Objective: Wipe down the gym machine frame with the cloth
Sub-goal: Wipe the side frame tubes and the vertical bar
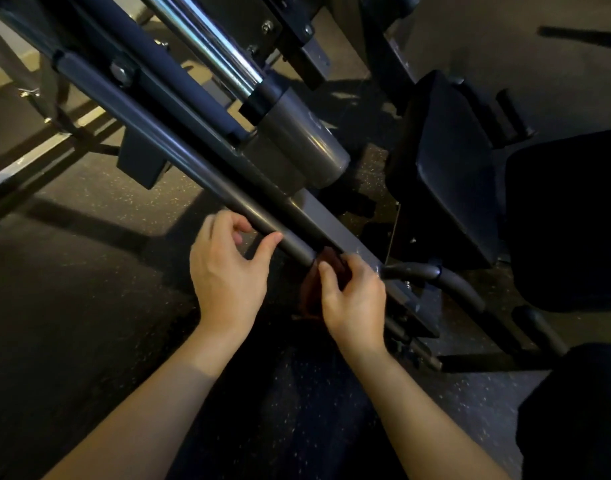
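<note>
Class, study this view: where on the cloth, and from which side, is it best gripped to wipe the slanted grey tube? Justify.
Grip the cloth by its bunched upper part against the tube, from the near side, as the right hand does. The tube is round and slanted, so a curled grip there should let the cloth slide along it; the lower part hangs loose.

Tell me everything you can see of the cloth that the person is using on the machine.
The cloth looks reddish-brown and soft, and it is bunched up, not spread flat. Only a small part shows. The right hand covers the rest, with fingers and thumb curled round it, and presses it against the lower stretch of the slanting grey frame tube. A darker fold seems to hang below the tube. The left hand does not touch it.
</note>
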Available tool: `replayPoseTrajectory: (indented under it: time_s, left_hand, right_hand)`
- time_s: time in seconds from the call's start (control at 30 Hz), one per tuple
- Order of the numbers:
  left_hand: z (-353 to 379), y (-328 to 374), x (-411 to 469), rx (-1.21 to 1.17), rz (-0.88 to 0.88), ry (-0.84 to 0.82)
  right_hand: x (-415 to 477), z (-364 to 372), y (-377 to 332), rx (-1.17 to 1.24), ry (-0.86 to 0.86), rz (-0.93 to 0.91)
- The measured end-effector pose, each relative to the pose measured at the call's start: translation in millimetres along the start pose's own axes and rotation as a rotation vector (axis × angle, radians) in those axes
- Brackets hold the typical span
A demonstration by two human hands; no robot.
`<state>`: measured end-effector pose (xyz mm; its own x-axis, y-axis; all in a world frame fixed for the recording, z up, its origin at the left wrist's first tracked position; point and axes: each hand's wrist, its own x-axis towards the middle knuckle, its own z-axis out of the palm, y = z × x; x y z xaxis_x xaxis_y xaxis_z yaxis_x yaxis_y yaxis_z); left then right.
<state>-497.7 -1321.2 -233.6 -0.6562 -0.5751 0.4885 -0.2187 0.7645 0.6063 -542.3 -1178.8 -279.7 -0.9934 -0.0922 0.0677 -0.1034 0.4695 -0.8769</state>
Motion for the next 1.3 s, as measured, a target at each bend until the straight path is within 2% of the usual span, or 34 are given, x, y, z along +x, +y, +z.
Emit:
replayPoseTrajectory:
  time_s: [0.17, 0.27, 0.37, 0.5, 0.67, 0.8, 0.93, 1.0, 1.13, 1.23, 1.3]
  left_hand:
    - [6, 6, -10, 0.142, 0.163, -0.055]
    - [15, 6, -21, 0.281, 0.339, -0.099]
    - [19, -2, -26, 0.383, 0.438, -0.157]
    - [21, -15, -27, 0.460, 0.490, -0.153]
    - [22, -17, -26, 0.445, 0.494, -0.124]
    - [27, -16, -23, 0.430, 0.474, -0.099]
    - [29, -16, -22, 0.415, 0.462, -0.094]
    - [29, -16, -22, 0.404, 0.460, -0.085]
    - [30, -17, -21, 0.419, 0.471, -0.079]
    - [29, -17, -20, 0.432, 0.476, -0.080]
    - [29, -17, -21, 0.438, 0.476, -0.083]
  right_hand:
    - [-29, -37, 86, -0.006, 0.191, 0.450]
    - [-31, -35, 87, 0.050, 0.239, 0.527]
    - [-21, -24, 73, 0.149, 0.246, 0.456]
    - [-14, -20, 57, 0.108, 0.121, 0.299]
    - [-9, -37, 82, -0.022, 0.134, 0.479]
    - [-7, -44, 71, -0.349, 0.007, 0.199]
    - [-4, -54, 70, -0.547, -0.067, 0.216]
    - [1, -52, 67, -0.555, -0.096, 0.172]
    - [-2, -46, 67, -0.424, -0.062, 0.020]
    - [-2, -54, 77, -0.551, -0.094, 0.120]
    - [6, -64, 80, -0.689, -0.179, 0.203]
